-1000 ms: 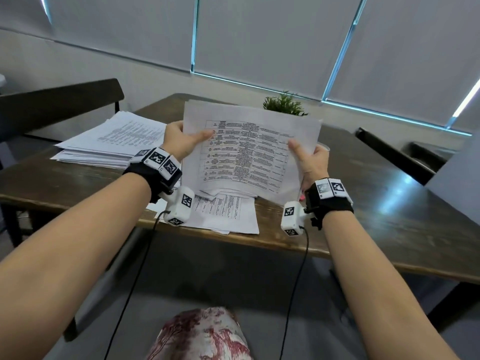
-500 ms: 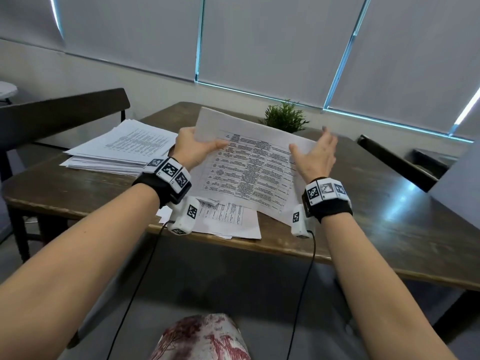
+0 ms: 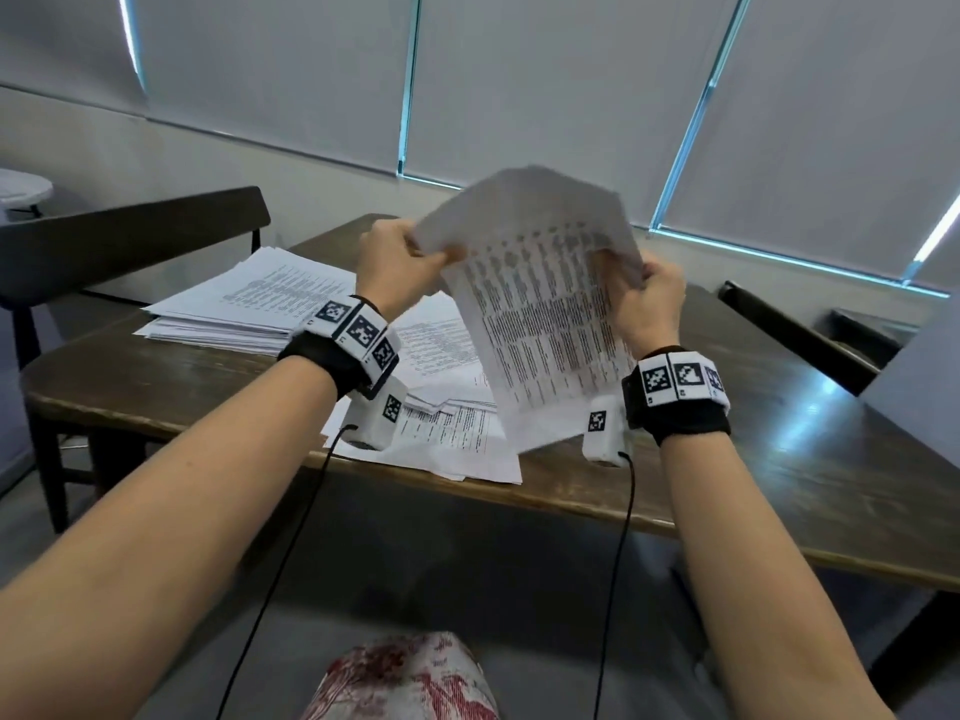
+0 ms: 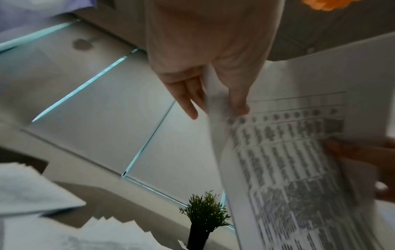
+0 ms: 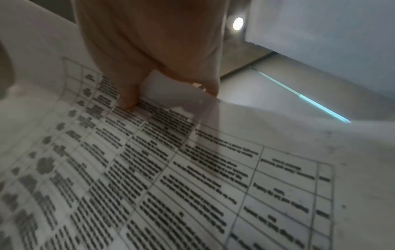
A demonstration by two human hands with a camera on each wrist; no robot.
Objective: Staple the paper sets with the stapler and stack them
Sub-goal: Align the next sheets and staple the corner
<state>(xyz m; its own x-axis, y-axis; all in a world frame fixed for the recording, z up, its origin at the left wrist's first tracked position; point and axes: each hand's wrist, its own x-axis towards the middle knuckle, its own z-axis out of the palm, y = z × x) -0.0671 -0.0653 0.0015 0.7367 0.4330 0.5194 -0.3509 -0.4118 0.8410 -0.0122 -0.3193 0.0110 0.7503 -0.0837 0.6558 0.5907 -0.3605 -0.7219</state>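
My left hand (image 3: pixel 390 262) and right hand (image 3: pixel 649 298) each pinch an edge of the paper set (image 3: pixel 540 314), raised over the table (image 3: pixel 182 376). Loose sheets (image 3: pixel 457 428) lie beneath it.

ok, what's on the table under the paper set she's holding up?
Under the raised paper set, held by the left hand and right hand, loose printed sheets lie fanned on the table. Whatever lies behind the set is hidden; no stapler shows.

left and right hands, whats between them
The printed paper set, gripped at its sides by the left hand and right hand; clearest in the head view.
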